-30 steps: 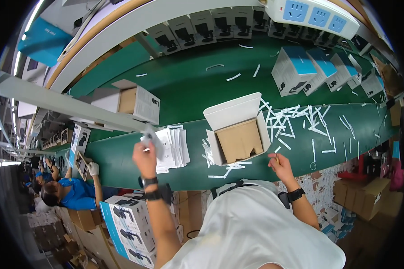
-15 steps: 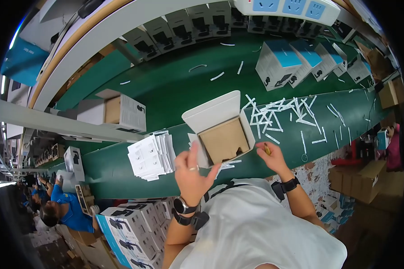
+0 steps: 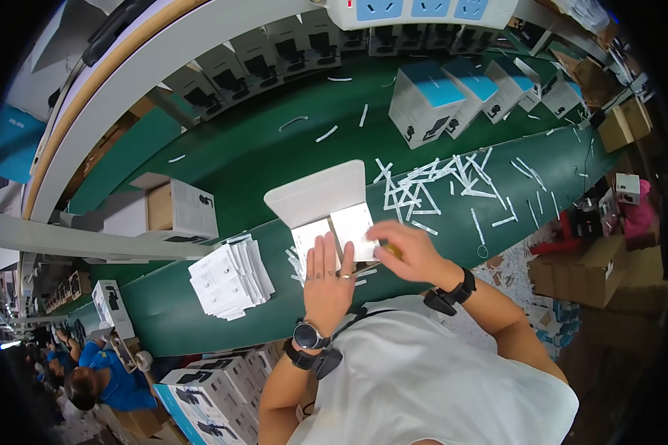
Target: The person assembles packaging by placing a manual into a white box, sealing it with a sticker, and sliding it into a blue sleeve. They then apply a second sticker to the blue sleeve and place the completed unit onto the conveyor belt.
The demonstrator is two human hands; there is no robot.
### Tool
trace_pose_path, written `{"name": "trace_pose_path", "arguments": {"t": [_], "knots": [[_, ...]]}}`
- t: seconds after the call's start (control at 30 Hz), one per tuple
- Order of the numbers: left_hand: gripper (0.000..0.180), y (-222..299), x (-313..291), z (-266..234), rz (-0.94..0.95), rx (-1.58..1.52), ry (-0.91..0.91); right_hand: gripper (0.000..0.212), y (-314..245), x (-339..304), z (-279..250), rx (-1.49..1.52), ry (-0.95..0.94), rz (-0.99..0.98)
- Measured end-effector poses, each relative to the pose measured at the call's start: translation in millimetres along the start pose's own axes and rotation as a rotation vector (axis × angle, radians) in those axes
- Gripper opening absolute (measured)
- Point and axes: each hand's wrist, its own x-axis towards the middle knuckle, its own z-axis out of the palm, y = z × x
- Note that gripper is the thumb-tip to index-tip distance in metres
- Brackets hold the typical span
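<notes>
I have the left hand (image 3: 328, 282) laid flat, its fingers straight and slightly spread, over white paper (image 3: 351, 222) inside the open box (image 3: 315, 194). The right hand (image 3: 408, 252) is at the box's right side, its fingers curled round a small yellowish thing (image 3: 395, 251); I cannot tell whether its fingertips touch the paper. The box sits near my edge of the bench (image 3: 163, 304), lid raised on the far side. I judge the paper light, limp and easily creased, best taken by its edges; the box looks like light, stiff card, best steadied by its side walls, since the lid would flex at its fold. Smooth and green, the bench carries a stack of leaflets (image 3: 226, 278) to the left, loose white strips (image 3: 416, 194) to the right, and blue-topped boxes (image 3: 423, 111) beyond. Off to the left a co-worker in blue (image 3: 119, 382) sits alongside; at the back, more boxes (image 3: 260, 67) line up below a power strip (image 3: 423, 11).
</notes>
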Motion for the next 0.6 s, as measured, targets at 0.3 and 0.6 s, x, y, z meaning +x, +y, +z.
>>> {"name": "trace_pose_path", "arguments": {"t": [0.3, 0.6], "knots": [[0.064, 0, 7, -2, 0.022, -0.053, -0.035, 0.016, 16, 33, -3, -0.383, 0.339, 0.052], [0.048, 0, 8, 6, 0.050, -0.025, -0.033, 0.019, -21, 45, 21, -0.185, 0.267, 0.051]]}}
